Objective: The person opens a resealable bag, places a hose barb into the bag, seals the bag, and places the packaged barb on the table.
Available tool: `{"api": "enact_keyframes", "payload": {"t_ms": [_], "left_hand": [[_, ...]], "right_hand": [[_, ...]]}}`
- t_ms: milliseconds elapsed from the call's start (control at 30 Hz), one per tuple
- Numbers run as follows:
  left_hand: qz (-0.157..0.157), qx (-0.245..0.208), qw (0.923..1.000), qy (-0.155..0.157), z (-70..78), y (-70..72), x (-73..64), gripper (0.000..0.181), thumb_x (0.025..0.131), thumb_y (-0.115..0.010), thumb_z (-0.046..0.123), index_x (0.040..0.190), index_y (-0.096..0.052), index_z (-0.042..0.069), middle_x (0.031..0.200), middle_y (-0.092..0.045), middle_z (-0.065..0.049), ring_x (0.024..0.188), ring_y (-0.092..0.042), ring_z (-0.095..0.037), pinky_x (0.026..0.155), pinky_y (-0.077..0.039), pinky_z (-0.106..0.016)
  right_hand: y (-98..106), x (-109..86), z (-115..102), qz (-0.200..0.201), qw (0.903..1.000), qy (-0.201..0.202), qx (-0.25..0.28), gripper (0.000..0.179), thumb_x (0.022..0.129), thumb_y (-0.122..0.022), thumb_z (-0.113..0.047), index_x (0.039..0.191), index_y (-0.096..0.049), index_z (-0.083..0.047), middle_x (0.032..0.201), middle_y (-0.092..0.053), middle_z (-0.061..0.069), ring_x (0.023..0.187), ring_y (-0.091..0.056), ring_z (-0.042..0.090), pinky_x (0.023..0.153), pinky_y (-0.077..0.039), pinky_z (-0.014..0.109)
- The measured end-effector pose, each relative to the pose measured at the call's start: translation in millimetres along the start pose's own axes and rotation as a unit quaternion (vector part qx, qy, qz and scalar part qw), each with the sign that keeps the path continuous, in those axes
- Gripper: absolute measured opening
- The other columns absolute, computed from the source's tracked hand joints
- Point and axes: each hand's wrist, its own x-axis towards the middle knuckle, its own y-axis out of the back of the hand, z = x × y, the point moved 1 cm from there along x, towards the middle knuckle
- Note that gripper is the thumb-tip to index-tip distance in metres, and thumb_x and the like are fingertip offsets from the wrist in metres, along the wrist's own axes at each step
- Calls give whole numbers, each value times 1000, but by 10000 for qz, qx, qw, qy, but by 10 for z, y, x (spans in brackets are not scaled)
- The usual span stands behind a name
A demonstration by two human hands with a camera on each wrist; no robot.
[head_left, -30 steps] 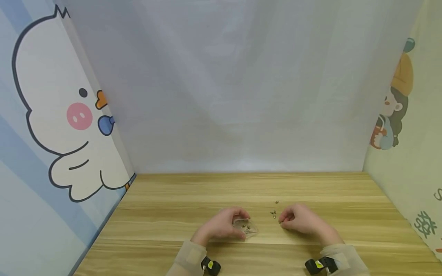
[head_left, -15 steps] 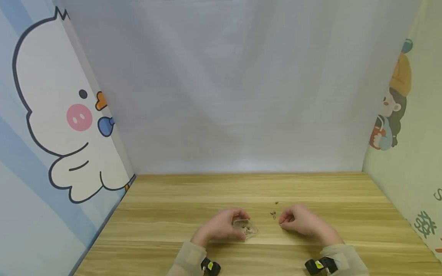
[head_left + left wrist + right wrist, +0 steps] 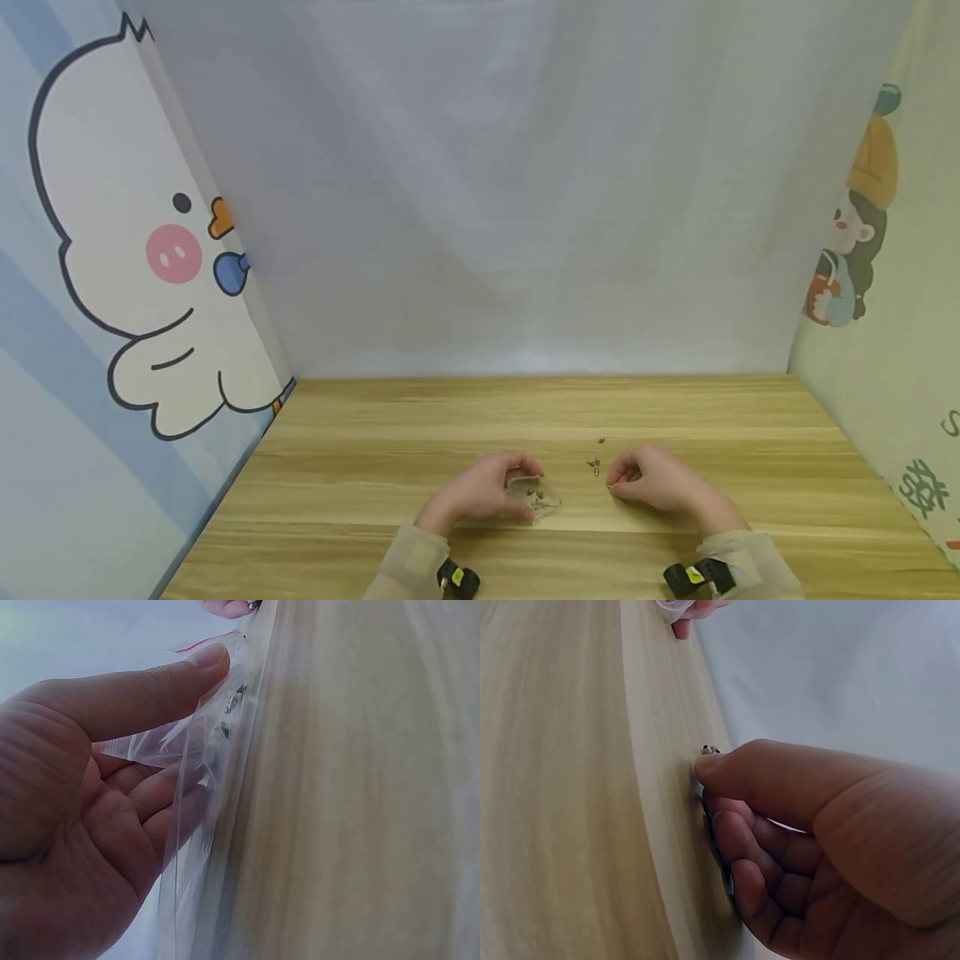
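Observation:
My left hand holds a clear plastic zip bag by its sides, thumb nearer me and fingers on the far side. Several small metal pieces lie in the bag, and a red strip runs along its mouth. To the right, my right hand rests low at the tabletop, thumb and forefinger pinching a small metal piece that looks like a screw. Its remaining fingers are curled. Between the hands, several loose metal pieces lie close together, too small to make out exactly.
One more small metal piece lies farther back on the wood-grain table. A pale curtain hangs behind the table, with printed cartoon panels at left and right. Each wrist wears a small black camera.
Almost nothing differs. My right fingertips have shifted very slightly at the tabletop; the left hand and bag keep their place, and the loose pieces lie as before.

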Motion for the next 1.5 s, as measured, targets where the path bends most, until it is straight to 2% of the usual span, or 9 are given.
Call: {"api": "enact_keyframes", "payload": {"t_ms": [333, 567, 1067, 1500], "left_hand": [[-9, -31, 10000, 59, 18, 2, -12, 55, 76, -96, 13, 124, -70, 21, 128, -69, 13, 126, -61, -12, 119, -41, -46], [5, -44, 10000, 27, 26, 7, -10, 54, 77, -96, 11, 123, -70, 21, 128, -69, 13, 127, -61, -11, 118, -41, -43], [-49, -113, 9999, -5, 12, 1, 5, 53, 78, -95, 9, 123, -70, 19, 127, -69, 13, 128, -60, -10, 119, -40, -39], [-24, -138, 9999, -2, 19, 3, 3, 51, 79, -95, 10, 122, -70, 19, 128, -70, 14, 130, -60, -10, 120, -40, -40]], "right_hand": [[-9, -4, -17, 92, 9999, -32, -44, 6, 93, -81, -10, 94, -76, -9, 85, -69, -5, 79, -62, 11, 71, -53, 27], [-24, 5, -37, 172, 9997, -5, -163, 6, 91, -82, -9, 92, -76, -9, 83, -69, -6, 78, -62, 10, 71, -54, 26], [-110, 58, -150, 185, 9993, 239, -213, 7, 93, -82, -12, 91, -76, -11, 83, -70, -9, 76, -61, 4, 70, -54, 26], [-170, 90, -248, 283, 9985, 429, -186, 4, 93, -81, -11, 93, -78, -8, 83, -71, -9, 76, -63, 2, 69, -55, 25]]}}
